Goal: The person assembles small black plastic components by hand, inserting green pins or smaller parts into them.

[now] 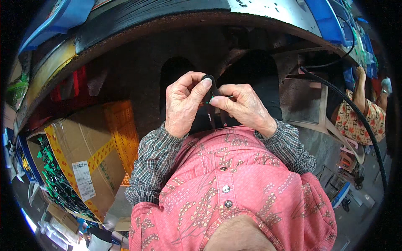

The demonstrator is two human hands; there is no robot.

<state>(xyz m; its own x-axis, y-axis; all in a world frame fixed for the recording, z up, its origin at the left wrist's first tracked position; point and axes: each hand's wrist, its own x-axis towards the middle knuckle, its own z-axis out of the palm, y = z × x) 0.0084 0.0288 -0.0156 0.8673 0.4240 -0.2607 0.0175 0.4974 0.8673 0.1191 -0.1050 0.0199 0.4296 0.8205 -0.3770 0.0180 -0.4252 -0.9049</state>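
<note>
My left hand (pixel 184 100) pinches a narrow black strap (pixel 214 87) between thumb and fingers, near the top where it bends over in a loop. Below the fingers the strap's ends hang down in front of my lap, with small pale printing on one of them. My right hand (pixel 246 105) is closed at the right side of the same strap, thumb pointing left. A thin green piece (pixel 212 97) shows at the thumb tip, partly hidden by the fingers. Both hands are close together above my dark-trousered lap.
A worktable edge (pixel 167 21) curves across the far side, with blue trays (pixel 63 21) on it. To the left, an open carton (pixel 90 154) holds many black and green pieces beside an orange crate (pixel 121 134). A black cable (pixel 360 108) and another person (pixel 360 117) are at right.
</note>
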